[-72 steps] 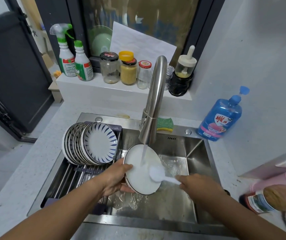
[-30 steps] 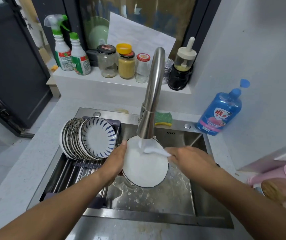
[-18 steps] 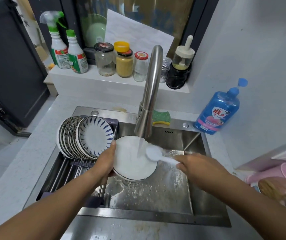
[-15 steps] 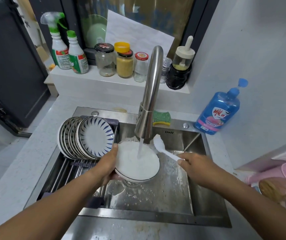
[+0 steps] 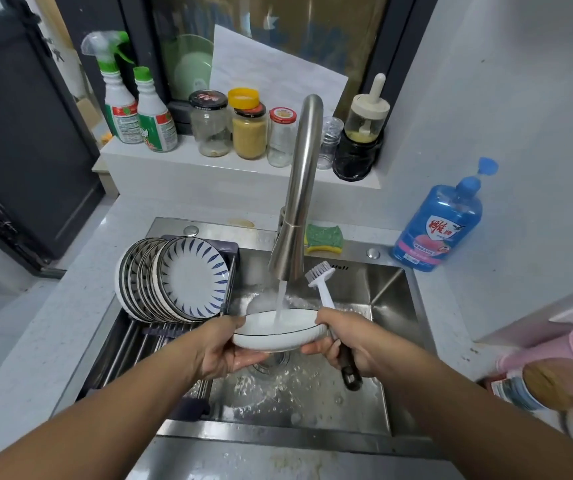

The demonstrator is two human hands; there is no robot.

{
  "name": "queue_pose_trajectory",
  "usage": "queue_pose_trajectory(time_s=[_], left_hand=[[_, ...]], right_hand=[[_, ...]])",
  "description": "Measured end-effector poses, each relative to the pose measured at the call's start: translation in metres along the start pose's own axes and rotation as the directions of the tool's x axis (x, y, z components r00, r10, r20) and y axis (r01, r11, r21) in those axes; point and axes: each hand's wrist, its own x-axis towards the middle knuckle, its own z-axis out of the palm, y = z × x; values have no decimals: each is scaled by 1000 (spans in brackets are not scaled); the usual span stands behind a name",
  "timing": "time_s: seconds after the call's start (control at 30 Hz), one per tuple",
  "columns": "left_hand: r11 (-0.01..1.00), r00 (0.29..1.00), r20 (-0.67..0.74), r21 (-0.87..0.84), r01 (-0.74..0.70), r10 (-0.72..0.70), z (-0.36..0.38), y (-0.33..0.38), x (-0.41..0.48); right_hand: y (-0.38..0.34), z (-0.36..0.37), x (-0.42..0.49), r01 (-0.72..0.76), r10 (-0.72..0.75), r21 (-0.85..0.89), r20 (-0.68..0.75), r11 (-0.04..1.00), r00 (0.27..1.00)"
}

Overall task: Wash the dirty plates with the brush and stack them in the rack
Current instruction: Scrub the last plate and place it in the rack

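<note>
Rinsing: under the faucet (image 5: 304,168) our left hand (image 5: 222,355) grips the plate (image 5: 271,336), our right hand (image 5: 354,344) the brush (image 5: 325,296). Next we should stand it in the rack (image 5: 129,348).

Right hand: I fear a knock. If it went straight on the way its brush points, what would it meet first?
Probably the faucet: the right hand holds the brush with its head up and away, just beside the spout. Depth is unclear; it might slip past to the green sponge.
</note>
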Motion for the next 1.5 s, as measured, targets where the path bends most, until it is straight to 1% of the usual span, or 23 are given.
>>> queue_pose_trajectory(time_s=[0.07,0.1,0.13,0.17,0.2,0.23,0.3,0.37,0.4,0.43,0.5,0.57,0.63,0.73,0.77,0.83,0.9,1.0,1.1,1.23,1.33,1.4,1.5], left_hand=[[992,997,47,102,-72,68,-1,4,-6],[958,986,90,235,-161,143,-4,7,-12],[861,959,153,424,-282,239,-6,10,-16],[709,915,238,578,-403,326,-9,13,-22],[557,854,343,651,-516,391,-16,15,-26],[447,795,449,662,-602,407,-20,18,-29],[303,716,594,651,-696,368,-22,23,-32],[162,688,639,681,-714,345,-20,25,-30],[150,686,633,686,-712,359,-20,24,-27],[200,694,614,678,-707,376,-20,23,-23],[404,737,543,617,-675,403,-20,16,-15],[603,792,450,516,-608,413,-19,9,-8],[738,845,368,425,-524,388,-15,4,-4],[825,884,311,346,-448,350,-10,6,2],[843,888,309,318,-434,341,-8,6,4],[866,889,319,274,-418,328,-1,7,7],[897,888,333,200,-395,316,9,8,6],[945,893,339,30,-325,296,20,7,4],[950,895,324,-150,-272,307,23,3,4],[862,928,219,-478,-169,303,22,1,11],[795,952,104,-580,-178,289,16,2,19],[794,950,77,-572,-206,302,9,2,19],[826,934,125,-515,-227,335,-3,4,15]], right_hand=[[-4,3,3,3,-4,-52,-15,999,1000],[-7,3,5,1,-2,-66,-15,998,1000],[-11,1,9,-9,8,-71,-12,997,1000],[-14,-2,13,-23,22,-78,-6,997,1000],[-18,-3,16,-45,45,-88,5,995,999],[-22,-6,18,-64,66,-90,14,994,998],[-28,-10,19,-92,95,-118,23,989,995],[-31,-12,15,-93,99,-169,26,981,995],[-32,-13,13,-82,88,-176,28,981,996],[-34,-14,9,-67,72,-173,20,983,997],[-35,-20,-2,-8,-4,-221,-54,975,999],[-33,-34,-12,95,-157,-402,-122,911,980],[-30,-46,-26,211,-342,-660,-74,721,937],[-27,-50,-43,250,-478,-927,91,280,874],[-26,-45,-47,236,-494,-958,128,164,860],[-25,-30,-55,212,-531,-977,183,-6,827],[-28,-18,-62,200,-565,-974,224,-104,794],[-30,-12,-68,167,-590,-969,244,-182,770],[-19,-7,-74,161,-591,-964,258,-212,764],[2,-10,-82,172,-624,-949,303,-263,720],[12,-21,-87,131,-609,-945,296,-301,736],[12,-33,-87,107,-581,-961,241,-256,777],[-2,-55,-74,101,-520,-990,135,-93,843]])
